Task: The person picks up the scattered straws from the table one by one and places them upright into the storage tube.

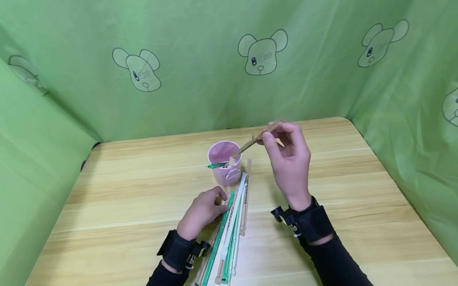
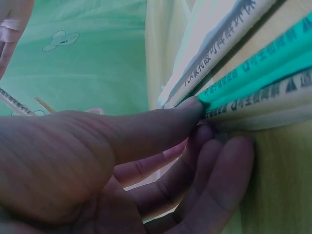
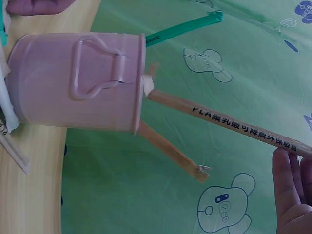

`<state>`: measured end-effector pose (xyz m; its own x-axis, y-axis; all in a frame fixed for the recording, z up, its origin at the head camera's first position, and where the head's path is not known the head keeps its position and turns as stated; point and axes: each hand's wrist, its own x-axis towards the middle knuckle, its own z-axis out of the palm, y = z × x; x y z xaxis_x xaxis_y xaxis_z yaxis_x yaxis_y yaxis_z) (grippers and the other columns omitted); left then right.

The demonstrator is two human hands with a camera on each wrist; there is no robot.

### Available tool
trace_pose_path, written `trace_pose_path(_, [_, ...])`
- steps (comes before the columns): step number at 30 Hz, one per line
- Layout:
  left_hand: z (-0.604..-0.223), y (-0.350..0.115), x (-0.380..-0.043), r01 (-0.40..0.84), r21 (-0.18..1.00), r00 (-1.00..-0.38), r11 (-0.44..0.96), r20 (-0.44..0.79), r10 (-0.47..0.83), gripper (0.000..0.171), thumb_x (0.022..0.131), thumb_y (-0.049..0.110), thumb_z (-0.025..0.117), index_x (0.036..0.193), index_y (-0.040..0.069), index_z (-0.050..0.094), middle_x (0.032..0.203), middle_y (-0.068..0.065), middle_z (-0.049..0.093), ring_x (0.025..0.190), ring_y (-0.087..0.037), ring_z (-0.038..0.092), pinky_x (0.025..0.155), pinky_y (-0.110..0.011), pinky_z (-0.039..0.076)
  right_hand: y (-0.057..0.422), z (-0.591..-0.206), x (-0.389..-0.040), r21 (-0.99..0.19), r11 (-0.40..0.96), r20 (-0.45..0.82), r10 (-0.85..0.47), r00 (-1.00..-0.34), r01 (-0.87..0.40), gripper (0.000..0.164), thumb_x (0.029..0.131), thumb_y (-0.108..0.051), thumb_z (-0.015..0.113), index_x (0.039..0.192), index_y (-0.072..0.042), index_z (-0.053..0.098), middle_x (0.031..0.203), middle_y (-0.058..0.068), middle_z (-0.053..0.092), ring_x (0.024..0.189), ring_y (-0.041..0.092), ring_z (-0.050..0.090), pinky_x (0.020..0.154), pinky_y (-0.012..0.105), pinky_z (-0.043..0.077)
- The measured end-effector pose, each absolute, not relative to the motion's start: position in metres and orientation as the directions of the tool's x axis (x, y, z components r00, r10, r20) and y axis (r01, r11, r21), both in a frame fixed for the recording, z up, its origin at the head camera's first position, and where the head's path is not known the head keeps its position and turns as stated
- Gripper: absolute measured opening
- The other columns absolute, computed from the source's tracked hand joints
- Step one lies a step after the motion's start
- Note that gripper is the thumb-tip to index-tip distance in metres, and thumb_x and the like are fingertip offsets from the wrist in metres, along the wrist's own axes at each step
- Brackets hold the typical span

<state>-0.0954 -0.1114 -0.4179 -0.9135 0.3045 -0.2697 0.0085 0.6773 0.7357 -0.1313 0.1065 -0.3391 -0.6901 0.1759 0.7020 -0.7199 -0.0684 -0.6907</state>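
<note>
My right hand (image 1: 291,159) pinches a brown paper-wrapped straw (image 1: 252,143) printed with dark lettering. The straw slants down, its lower end at the mouth of a pink cup (image 3: 48,83) with a side handle. A green wrapped straw (image 3: 185,28) and another brown wrapped straw (image 3: 168,150) stick out of the cup. Below the cup, my left hand (image 1: 202,210) has thumb and fingertips at the end of a green wrapped straw (image 2: 263,63), pinching it. A brown wrapped straw (image 2: 278,100) lies right against that one; whether the fingers grip it too is hard to see.
Several white, green and brown wrapped straws (image 1: 234,226) lie in a loose bundle on the wooden table (image 1: 136,190), in front of the cup. Green curtains (image 1: 200,95) with bear-head drawings stand along the table's back and sides.
</note>
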Motion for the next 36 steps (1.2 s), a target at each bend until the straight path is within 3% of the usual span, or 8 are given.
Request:
trace_pose_path(12, [-0.416, -0.111, -0.098, 0.003, 0.736, -0.904, 0.677, -0.287, 0.317, 0.021, 0.096, 0.003, 0.077, 0.113, 0.003, 0.065, 0.080, -0.005, 0.062, 0.065, -0.019, 0.057, 0.059, -0.031, 0.045, 0.102, -0.357, -0.133, -0.752, 0.090, 0.656, 0.011, -0.754, -0.653, 0.019, 0.100, 0.007, 0.069, 0.118, 0.005, 0.065, 0.112, 0.011, 0.068, 0.099, 0.027, 0.069, 0.084, 0.035, 0.062])
trace_pose_path(19, [-0.415, -0.107, -0.096, 0.053, 0.685, -0.916, 0.727, -0.257, 0.309, 0.031, 0.093, 0.003, 0.081, 0.120, 0.000, 0.066, 0.087, -0.008, 0.055, 0.075, -0.023, 0.053, 0.066, -0.034, 0.044, 0.099, -0.370, -0.138, -0.795, 0.244, 0.553, -0.086, -0.829, -0.556, 0.016, 0.101, 0.000, 0.072, 0.116, -0.005, 0.070, 0.115, 0.003, 0.071, 0.108, 0.018, 0.069, 0.091, 0.033, 0.060])
trace_pose_path(26, [-0.414, -0.109, -0.094, 0.066, 0.690, -0.921, 0.721, -0.235, 0.309, 0.028, 0.092, -0.001, 0.079, 0.118, -0.001, 0.068, 0.093, -0.012, 0.058, 0.079, -0.024, 0.053, 0.072, -0.036, 0.047, 0.097, -0.382, -0.143, -0.790, 0.377, 0.465, -0.147, -0.873, -0.484, 0.016, 0.101, -0.004, 0.073, 0.117, -0.006, 0.072, 0.114, 0.000, 0.071, 0.107, 0.018, 0.068, 0.092, 0.034, 0.059])
trace_pose_path(36, [-0.413, -0.110, -0.095, 0.094, 0.679, -0.917, 0.728, -0.225, 0.328, 0.030, 0.091, -0.003, 0.076, 0.120, -0.002, 0.068, 0.093, -0.010, 0.058, 0.078, -0.023, 0.052, 0.070, -0.034, 0.046, 0.099, -0.386, -0.145, -0.786, 0.404, 0.444, -0.156, -0.882, -0.468, 0.018, 0.101, -0.006, 0.074, 0.119, -0.006, 0.072, 0.116, 0.000, 0.072, 0.104, 0.017, 0.069, 0.090, 0.037, 0.059])
